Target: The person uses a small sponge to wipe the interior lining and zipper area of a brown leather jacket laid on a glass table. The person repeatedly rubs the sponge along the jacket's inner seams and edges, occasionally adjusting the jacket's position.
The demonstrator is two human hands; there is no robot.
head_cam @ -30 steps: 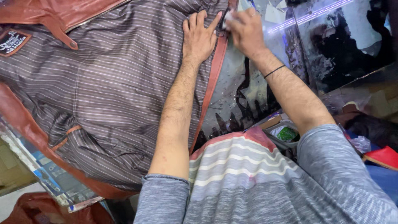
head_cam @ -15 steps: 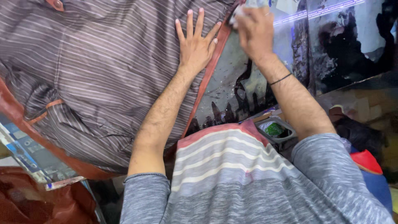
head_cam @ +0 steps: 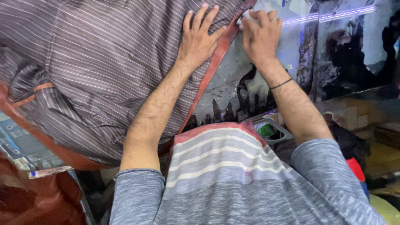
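A garment with brown striped lining point(head_cam: 96, 62) and reddish-brown leather edges lies spread over the stained worktable point(head_cam: 333, 58). My left hand point(head_cam: 200, 39) rests flat on the lining, fingers spread, right beside the leather edge strip point(head_cam: 214, 62). My right hand point(head_cam: 260, 35) is closed around a small white pad or cloth point(head_cam: 246, 16) and presses it against the top of that strip. A thin black band circles my right wrist.
A small grey tray holding something green point(head_cam: 268, 130) sits near my chest at the table's front edge. Printed paper sheets point(head_cam: 21, 150) lie under the garment at the left. More reddish leather point(head_cam: 33, 200) is at the lower left; a red object point(head_cam: 356, 168) at the right.
The view has drifted, with the garment shifted left and up in the picture. My left hand spread its fingers flat; my right hand stays at the strip's top with the white pad.
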